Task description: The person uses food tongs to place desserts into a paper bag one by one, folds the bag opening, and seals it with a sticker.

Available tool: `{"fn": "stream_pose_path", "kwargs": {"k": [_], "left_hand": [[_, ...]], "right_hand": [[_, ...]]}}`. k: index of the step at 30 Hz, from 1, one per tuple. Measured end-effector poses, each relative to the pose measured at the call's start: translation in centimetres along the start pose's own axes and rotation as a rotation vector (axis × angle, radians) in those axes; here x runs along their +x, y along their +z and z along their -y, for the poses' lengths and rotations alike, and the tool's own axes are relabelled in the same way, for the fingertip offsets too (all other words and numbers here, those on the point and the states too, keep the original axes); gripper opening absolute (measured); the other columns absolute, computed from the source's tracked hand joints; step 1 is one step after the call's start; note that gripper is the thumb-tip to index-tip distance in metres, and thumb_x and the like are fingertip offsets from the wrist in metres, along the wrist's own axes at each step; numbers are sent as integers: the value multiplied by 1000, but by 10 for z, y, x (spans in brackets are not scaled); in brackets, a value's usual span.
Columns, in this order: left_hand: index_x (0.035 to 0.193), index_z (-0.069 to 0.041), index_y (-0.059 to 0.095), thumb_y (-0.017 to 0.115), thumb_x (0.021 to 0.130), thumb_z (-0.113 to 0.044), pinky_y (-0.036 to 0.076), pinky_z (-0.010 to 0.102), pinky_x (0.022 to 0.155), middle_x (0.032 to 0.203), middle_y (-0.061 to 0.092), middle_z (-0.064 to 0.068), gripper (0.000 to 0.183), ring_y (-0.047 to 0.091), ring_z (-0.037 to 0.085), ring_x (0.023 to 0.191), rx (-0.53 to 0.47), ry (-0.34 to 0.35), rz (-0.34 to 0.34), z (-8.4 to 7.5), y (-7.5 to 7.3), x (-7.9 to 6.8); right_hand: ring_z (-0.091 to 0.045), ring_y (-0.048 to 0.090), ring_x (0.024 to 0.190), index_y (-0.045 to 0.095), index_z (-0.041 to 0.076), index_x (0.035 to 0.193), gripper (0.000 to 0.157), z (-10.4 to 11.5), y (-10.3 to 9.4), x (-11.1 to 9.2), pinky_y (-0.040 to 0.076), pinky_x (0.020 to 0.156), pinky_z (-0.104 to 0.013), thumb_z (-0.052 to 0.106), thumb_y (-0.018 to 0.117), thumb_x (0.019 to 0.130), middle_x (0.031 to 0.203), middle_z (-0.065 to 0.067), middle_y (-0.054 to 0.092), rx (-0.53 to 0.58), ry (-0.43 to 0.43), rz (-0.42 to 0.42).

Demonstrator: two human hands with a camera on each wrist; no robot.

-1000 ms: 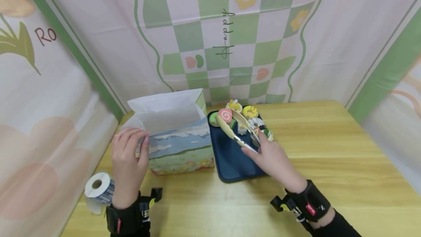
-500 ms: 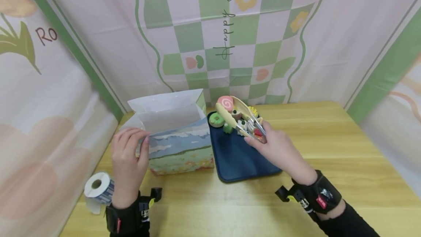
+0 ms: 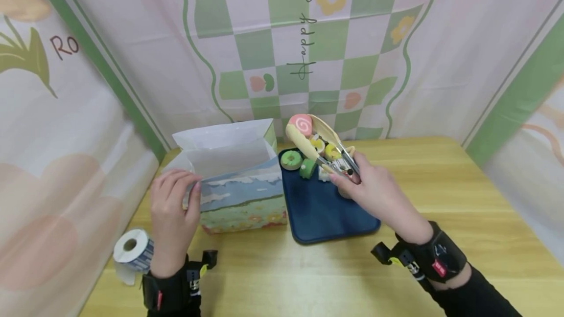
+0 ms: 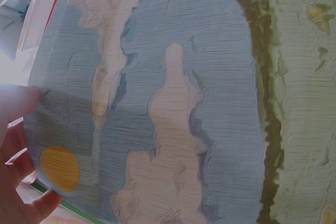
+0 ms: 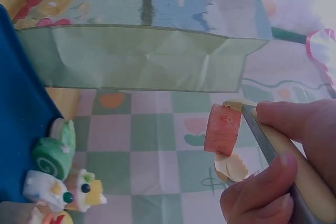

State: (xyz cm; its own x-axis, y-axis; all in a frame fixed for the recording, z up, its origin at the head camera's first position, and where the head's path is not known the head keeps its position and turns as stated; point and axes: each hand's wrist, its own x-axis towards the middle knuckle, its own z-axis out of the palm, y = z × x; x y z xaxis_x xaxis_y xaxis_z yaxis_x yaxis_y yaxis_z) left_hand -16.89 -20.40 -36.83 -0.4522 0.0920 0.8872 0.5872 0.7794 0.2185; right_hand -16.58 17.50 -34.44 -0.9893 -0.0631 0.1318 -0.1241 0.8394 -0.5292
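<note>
- At your far left, a printed cloth wall [image 3: 70, 199] comes down along the left edge of the worktop [image 3: 423, 214].
- Just inside that edge sits a roll of labels [image 3: 143, 259], its loose end trailing towards you, close beside your left wrist.
- Your left hand [image 3: 174, 209] pinches the near-left rim of the paper bag [image 3: 242, 202], thumb on the outer face.
- The bag stands upright, mouth open on a white inside; its back wall rises higher than the front rim, and its right side stands just beside the blue tray [image 3: 321, 221].
- Your pink swirl roll [image 3: 300, 124] is up between the tips of the tongs [image 3: 304, 144], above the tray's far end and in front of the checked back cloth [image 3: 326, 40].
- Below it, a green ring [image 3: 290, 166], a green roll [image 3: 307, 169] and a yellow ring [image 3: 330, 154] crowd the far half of the tray; the tongs and your right hand [image 3: 376, 187] hide part of the pile.
- That right hand holds the tongs, their arms spread around the pink swirl roll.
- For room, you have worktop between your wrists, the tray's near half inside its raised rim, then a broad stretch of worktop reaching towards the right-hand cloth [image 3: 528, 170].
</note>
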Motion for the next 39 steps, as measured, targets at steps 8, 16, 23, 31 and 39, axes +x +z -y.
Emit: {"fn": "stream_pose_path", "kwargs": {"k": [8, 16, 23, 31, 39], "left_hand": [[96, 1, 71, 64, 92, -8, 40, 44, 101, 97, 70, 18, 11, 58, 37, 105, -3, -7, -2, 0, -1, -1], [95, 1, 71, 63, 92, -9, 40, 44, 100, 97, 70, 18, 13, 59, 37, 105, -2, -2, -7, 1, -1, 0], [96, 0, 71, 63, 93, -10, 40, 44, 100, 98, 70, 17, 13, 59, 36, 106, -12, -5, -7, 2, 1, 2], [96, 0, 71, 64, 93, -9, 40, 45, 101, 99, 70, 16, 12, 58, 36, 106, -15, -17, 6, 0, 1, 2], [96, 0, 71, 64, 93, -9, 39, 45, 103, 100, 70, 17, 12, 58, 36, 107, -13, -23, 6, 0, 0, 0]], "right_hand": [[-17, 53, 60, 45, 10, 122, 66, 14, -13, 2, 42, 50, -29, 67, 51, 90, 76, -7, 55, 12, -41, 6], [-17, 53, 59, 46, 14, 120, 65, 36, -22, -1, 42, 51, -29, 70, 50, 88, 76, -5, 54, 31, -65, 5], [-15, 46, 54, 45, 16, 106, 53, 55, -24, -5, 37, 50, -28, 66, 52, 90, 70, -2, 47, 41, -141, -45], [-13, 45, 54, 47, 18, 105, 49, 70, -20, -9, 38, 52, -27, 64, 55, 90, 69, 1, 47, 47, -207, -60], [-13, 47, 57, 48, 19, 101, 51, 85, -17, -11, 39, 55, -28, 67, 55, 87, 71, 3, 51, 17, -249, -15]]}}
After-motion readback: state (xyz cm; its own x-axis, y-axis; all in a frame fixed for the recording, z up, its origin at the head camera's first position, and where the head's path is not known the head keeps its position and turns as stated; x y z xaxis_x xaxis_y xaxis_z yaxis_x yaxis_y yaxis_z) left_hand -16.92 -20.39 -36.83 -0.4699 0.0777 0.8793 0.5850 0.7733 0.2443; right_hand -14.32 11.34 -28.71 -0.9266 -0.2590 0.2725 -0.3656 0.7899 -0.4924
